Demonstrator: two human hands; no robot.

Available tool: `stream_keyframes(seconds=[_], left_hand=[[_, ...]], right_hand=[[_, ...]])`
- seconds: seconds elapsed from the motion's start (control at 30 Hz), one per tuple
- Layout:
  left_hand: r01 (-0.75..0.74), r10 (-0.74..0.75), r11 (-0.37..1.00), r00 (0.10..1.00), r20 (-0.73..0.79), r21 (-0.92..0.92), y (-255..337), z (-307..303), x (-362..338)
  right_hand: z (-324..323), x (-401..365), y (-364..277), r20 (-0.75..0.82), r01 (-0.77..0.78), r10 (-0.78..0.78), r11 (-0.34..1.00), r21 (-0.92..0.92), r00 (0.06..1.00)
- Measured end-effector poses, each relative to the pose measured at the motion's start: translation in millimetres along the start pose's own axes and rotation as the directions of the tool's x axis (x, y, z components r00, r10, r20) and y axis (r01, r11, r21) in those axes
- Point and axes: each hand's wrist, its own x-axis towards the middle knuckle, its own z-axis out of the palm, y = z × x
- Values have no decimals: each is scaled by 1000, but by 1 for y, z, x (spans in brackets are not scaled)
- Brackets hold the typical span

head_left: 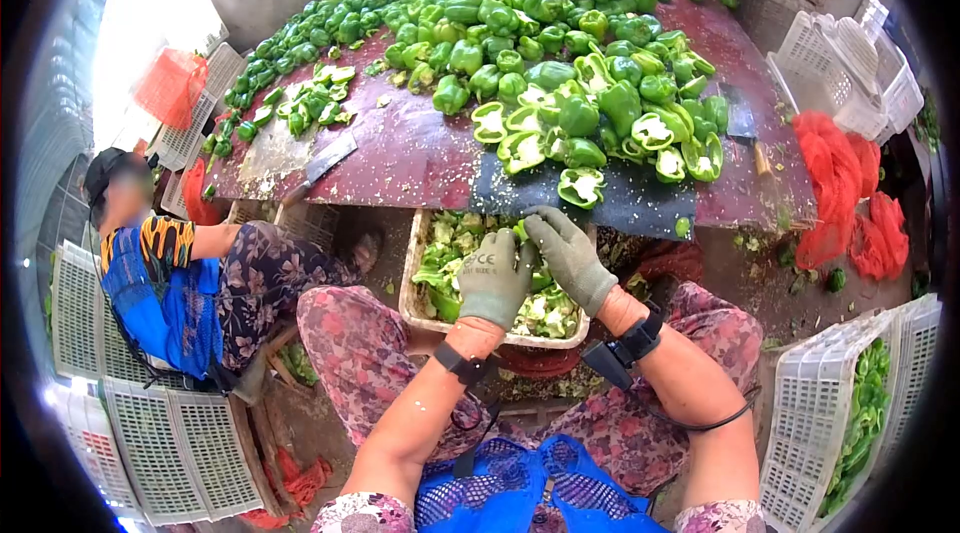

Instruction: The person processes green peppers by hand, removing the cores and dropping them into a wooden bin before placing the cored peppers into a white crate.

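Note:
My gloved left hand (497, 278) and gloved right hand (570, 258) meet above a white crate (407, 283) between my knees. A bit of green pepper (520, 230) shows between their fingertips, which are closed on it; most of it is hidden by the gloves. Pepper scraps and pale cores (545, 313) fill the crate beneath. Just beyond, cut pepper halves (522, 151) lie near the edge of the table (420, 168), some on a dark mat (640, 203). A knife with a broad blade (740, 118) rests to the right of the pile.
Whole green peppers (480, 18) are heaped across the table. Another knife (325, 161) lies at the left, near a seated co-worker (165, 263). White crates (175, 443) stand at the left; a crate of cut peppers (815, 423) is at the right, below red net bags (830, 183).

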Motion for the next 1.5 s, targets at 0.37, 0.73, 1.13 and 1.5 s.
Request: stream_keyframes(seconds=[0.37, 0.73, 1.13, 1.5], left_hand=[[315, -447, 605, 894, 15, -731, -72, 17, -4], [163, -403, -20, 902, 157, -986, -9, -7, 14], [59, -87, 966, 991, -103, -251, 14, -6, -2], [9, -39, 955, 995, -96, -295, 6, 3, 12]], right_hand=[[-12, 7, -15, -138, 413, -437, 894, -174, 889], [6, 12, -25, -10, 220, -221, 973, -67, 975], [9, -3, -8, -30, 171, -168, 972, 162, 985], [16, -3, 8, -114, 176, -159, 971, 164, 981]])
